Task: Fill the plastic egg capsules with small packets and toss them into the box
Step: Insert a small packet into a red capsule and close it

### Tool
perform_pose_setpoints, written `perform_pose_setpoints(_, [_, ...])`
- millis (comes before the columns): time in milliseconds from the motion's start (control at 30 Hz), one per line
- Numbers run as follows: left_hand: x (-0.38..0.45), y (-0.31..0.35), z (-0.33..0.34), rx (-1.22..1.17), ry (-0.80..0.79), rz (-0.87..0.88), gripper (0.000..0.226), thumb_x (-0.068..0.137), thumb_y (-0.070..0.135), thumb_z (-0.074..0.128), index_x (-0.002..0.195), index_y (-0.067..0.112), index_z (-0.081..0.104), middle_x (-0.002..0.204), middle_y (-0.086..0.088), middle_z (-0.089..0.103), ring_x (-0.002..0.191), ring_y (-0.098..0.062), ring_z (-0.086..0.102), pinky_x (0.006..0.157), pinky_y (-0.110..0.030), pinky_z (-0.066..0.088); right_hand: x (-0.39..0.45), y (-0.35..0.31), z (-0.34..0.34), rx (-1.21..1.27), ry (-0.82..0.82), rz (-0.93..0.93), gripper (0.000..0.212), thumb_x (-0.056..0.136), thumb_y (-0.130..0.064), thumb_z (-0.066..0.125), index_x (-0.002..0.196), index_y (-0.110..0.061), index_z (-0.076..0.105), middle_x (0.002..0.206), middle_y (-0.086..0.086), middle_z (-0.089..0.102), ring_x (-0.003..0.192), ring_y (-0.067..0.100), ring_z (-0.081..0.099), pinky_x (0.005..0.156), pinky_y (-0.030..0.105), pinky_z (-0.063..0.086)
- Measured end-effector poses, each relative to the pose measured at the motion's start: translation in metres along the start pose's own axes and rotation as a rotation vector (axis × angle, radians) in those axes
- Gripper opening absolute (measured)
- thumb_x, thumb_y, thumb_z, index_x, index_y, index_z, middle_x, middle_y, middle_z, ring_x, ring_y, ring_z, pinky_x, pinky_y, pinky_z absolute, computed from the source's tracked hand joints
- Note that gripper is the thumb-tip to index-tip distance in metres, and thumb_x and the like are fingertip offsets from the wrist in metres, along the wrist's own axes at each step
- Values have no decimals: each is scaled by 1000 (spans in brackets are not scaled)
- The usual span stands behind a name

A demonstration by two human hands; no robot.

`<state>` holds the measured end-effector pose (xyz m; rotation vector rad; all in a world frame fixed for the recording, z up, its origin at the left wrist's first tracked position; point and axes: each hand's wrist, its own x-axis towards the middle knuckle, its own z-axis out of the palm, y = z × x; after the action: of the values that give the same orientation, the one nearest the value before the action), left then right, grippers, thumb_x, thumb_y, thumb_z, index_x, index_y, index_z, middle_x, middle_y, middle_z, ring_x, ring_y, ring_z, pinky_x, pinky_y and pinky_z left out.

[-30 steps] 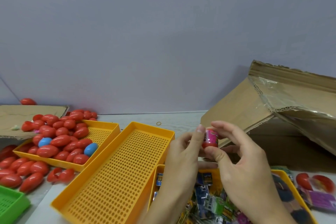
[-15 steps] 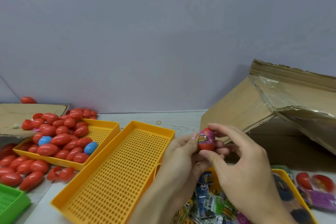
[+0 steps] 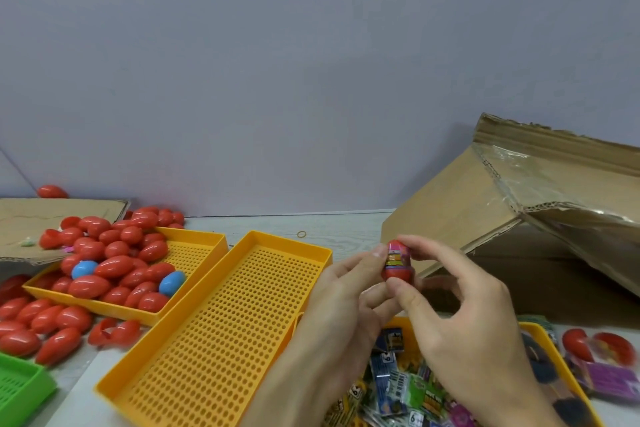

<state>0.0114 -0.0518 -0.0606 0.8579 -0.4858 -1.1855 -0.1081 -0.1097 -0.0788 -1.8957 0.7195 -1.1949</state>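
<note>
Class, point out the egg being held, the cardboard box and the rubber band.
egg capsule [image 3: 398,262], head view, its printed middle.
cardboard box [image 3: 450,204], head view, its left flap.
rubber band [image 3: 302,234], head view, its ring on the table.

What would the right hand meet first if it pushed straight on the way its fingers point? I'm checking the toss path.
The right hand points leftward: first the egg capsule it pinches, then the left hand.
</note>
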Motion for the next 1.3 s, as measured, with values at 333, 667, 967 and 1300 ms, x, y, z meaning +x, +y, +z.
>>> perform_pose_setpoints(333, [2,-3,-4,125,69,102,37,66,7,86,94,2,63,86,-13,69,88,-27,72,90,-45,58,2,1,2,72,-159,96,35,92,-21,63,111,-50,62,110,-24,68,107,3,63,90,35,55])
perform_pose_setpoints(667, [2,-1,-2,-2,11,43,26,92,11,55,89,-5,76,90,-24,70,77,-29,71,69,-30,59,2,-4,3,64,-50,95,36,79,-31,76,109,-45,63,105,-17,66,101,5,62,79,38,57])
perform_pose_setpoints(967, [4,6,-4,172,184,91,49,77,19,79,114,-9,61,101,-22,73,94,-37,72,86,-42,60,0,-9,0,85,-116,143,40,74,-63,52,108,-44,61,97,-18,66,93,4,65,69,32,57])
perform_pose_setpoints(1300, [35,37,83,630,200,159,21,87,24,73,97,14,59,80,-5,72,69,-17,74,71,-35,61,9,-9,2,35,-156,290,27,94,-29,60,99,-54,51,91,-30,63,87,-10,60,64,7,48])
